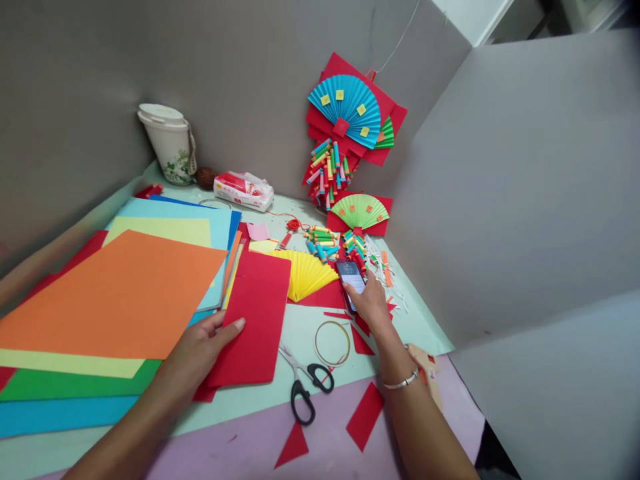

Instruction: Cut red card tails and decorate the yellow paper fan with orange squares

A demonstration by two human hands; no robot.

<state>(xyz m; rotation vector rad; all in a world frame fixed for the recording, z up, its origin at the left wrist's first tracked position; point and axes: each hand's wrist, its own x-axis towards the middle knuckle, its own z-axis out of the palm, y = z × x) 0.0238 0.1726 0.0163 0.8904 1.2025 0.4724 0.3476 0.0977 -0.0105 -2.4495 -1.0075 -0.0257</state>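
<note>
My left hand [210, 340] pinches the left edge of a red card [255, 313], thumb on top and fingers underneath. My right hand [373, 300] is closed around a phone [349, 272], its thumb at the left side of the lit screen. Just left of the phone a yellow pleated paper fan [306, 273] lies on red paper. Black-handled scissors [305, 380] rest between my hands, partly under the card's right edge. Beside them is a roll of clear tape [332, 343] lying flat. Red paper scraps [366, 417] are scattered near my right forearm.
Stacked coloured sheets [120, 293] cover the left side. Behind stand a lidded cup [170, 147] and a tissue pack [243, 192]. Rolled paper tubes [323, 243] lie at the back below a hanging fan decoration [347, 110]. A glue gun [427, 370] sits by my right wrist.
</note>
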